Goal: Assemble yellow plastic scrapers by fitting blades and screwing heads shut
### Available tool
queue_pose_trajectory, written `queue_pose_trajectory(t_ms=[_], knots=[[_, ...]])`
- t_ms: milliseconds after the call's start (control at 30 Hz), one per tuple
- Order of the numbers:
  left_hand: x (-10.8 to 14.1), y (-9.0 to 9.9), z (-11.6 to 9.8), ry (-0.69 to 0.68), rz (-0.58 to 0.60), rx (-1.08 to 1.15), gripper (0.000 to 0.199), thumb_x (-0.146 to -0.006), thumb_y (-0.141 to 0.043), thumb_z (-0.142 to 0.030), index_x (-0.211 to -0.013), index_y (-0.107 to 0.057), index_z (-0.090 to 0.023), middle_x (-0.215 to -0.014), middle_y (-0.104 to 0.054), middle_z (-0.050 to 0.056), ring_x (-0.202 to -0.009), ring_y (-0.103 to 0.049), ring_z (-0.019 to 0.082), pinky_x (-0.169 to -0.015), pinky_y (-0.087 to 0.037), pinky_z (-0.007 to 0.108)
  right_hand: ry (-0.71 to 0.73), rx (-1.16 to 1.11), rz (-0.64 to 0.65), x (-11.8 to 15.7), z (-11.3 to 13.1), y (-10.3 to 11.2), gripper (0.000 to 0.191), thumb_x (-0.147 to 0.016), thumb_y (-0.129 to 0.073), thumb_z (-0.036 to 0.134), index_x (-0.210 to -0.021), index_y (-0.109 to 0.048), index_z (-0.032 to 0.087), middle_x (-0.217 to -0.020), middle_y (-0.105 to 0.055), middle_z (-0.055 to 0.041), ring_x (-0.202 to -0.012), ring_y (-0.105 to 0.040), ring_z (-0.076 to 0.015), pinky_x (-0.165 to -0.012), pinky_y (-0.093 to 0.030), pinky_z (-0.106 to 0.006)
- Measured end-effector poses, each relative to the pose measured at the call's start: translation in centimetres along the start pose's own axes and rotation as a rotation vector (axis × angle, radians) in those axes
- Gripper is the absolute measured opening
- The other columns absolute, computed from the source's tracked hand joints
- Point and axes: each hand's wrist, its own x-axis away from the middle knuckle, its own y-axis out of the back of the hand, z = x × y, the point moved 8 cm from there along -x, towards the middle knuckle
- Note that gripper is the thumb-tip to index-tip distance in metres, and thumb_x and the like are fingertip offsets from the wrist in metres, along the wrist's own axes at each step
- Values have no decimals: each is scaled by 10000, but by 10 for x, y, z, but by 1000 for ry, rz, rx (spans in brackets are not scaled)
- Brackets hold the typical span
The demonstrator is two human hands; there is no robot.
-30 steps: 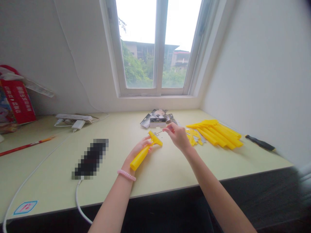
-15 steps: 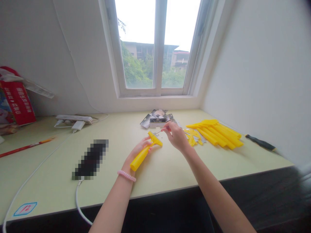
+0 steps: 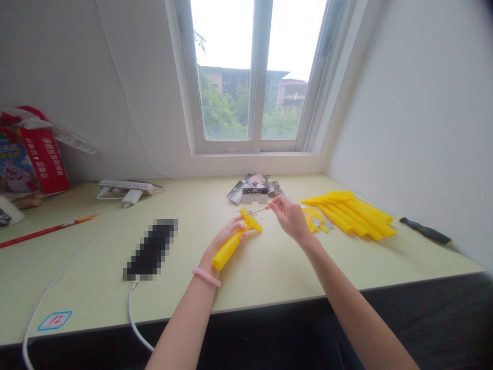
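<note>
Yellow T-headed tool (image 3: 227,249), one, near the middle of the desk (image 3: 277,277), in my left hand. Contents, left to right:

Red printed box (image 3: 48,160), against the wall; red stick (image 3: 46,233) lying before it.
Power strip (image 3: 125,186), set back, probably to spare working room.
Dark blurred object (image 3: 152,252), on a white cable (image 3: 133,308); identity cannot be told.
Left hand (image 3: 221,239), closed around the tool near its head, handle slanting back toward my wrist, presumably to steady the head and leave its face reachable.
Small metal bits (image 3: 254,213), loose beyond the head, likely there for easy picking.
Small box (image 3: 254,196), among flat packets (image 3: 235,192), behind.
Right hand (image 3: 288,215), apart from the left, fingertips pinching a thin metal rod (image 3: 261,210) angled to the head, seemingly for fine control; whether its tip touches, I cannot tell.
Yellow flat pieces (image 3: 314,218), piled just beyond that hand.
Yellow handles (image 3: 346,218), bunched side by side, apparently for order.
Black-handled tool (image 3: 425,231), by the right wall.
</note>
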Motion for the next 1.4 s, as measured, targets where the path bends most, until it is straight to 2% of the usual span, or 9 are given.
queue_pose_trajectory(t_ms=[200,300,400,500,600,767,900,1100,1400], knots=[[-4,9,-3,-53,-33,96,537,-730,-520,-76,-1248,-412,-171,-924,-604,86,-457,-488,25,-432,-417,133,-258,-244,-179,-5,-58,3,250,-749,-537,412,-831,-557,176,-731,-667,-49,-643,-621,-173,-587,-442,-265],[-4,17,-8,-77,-125,157,556,-743,-497,-66,-1273,-366,-173,-897,-607,83,-450,-491,25,-433,-425,127,-368,-42,-131,1,-89,-8,193,-702,-571,354,-758,-565,169,-687,-653,-53,-656,-610,-192,-600,-430,-283],[-2,20,-13,-105,-166,214,544,-756,-463,-50,-1274,-350,-171,-879,-606,81,-451,-497,25,-427,-424,113,-369,206,-5,7,-100,-22,113,-714,-544,286,-733,-568,177,-697,-643,-59,-677,-594,-197,-593,-400,-279],[-1,21,-16,-140,-171,252,537,-754,-464,-45,-1263,-361,-179,-874,-602,74,-445,-487,13,-428,-420,98,-318,405,147,9,-94,-35,83,-726,-515,227,-719,-580,176,-733,-634,-88,-711,-574,-212,-581,-373,-282],[0,21,-15,-139,-171,262,536,-742,-483,-53,-1251,-378,-186,-886,-601,73,-447,-484,8,-436,-423,98,-216,502,193,1,-74,-46,114,-724,-495,165,-737,-608,161,-828,-628,-122,-808,-552,-229,-651,-377,-297],[0,23,-14,-142,-198,236,534,-726,-504,-65,-1236,-394,-182,-873,-604,65,-465,-504,27,-439,-431,119,-100,439,273,-15,-44,-80,218,-772,-450,130,-790,-665,159,-868,-640,-100,-862,-539,-197,-758,-367,-282],[-1,22,-14,-142,-197,231,546,-726,-478,-48,-1248,-385,-177,-831,-603,55,-443,-486,27,-425,-419,123,-102,406,292,-16,-40,-99,213,-781,-478,166,-796,-690,171,-882,-649,-89,-867,-531,-196,-772,-363,-279],[-1,24,-14,-157,-226,198,547,-719,-511,-62,-1245,-396,-159,-796,-596,50,-455,-497,42,-426,-421,137,-53,410,263,-11,-41,-99,232,-799,-473,176,-764,-702,183,-844,-651,-91,-836,-526,-197,-775,-366,-285],[-1,14,-13,-114,-127,218,610,-719,-486,-60,-1293,-328,-194,-822,-599,57,-462,-488,33,-432,-405,116,-84,400,221,-8,-42,-92,180,-768,-528,177,-732,-704,176,-834,-648,-97,-856,-533,-200,-762,-384,-279]])
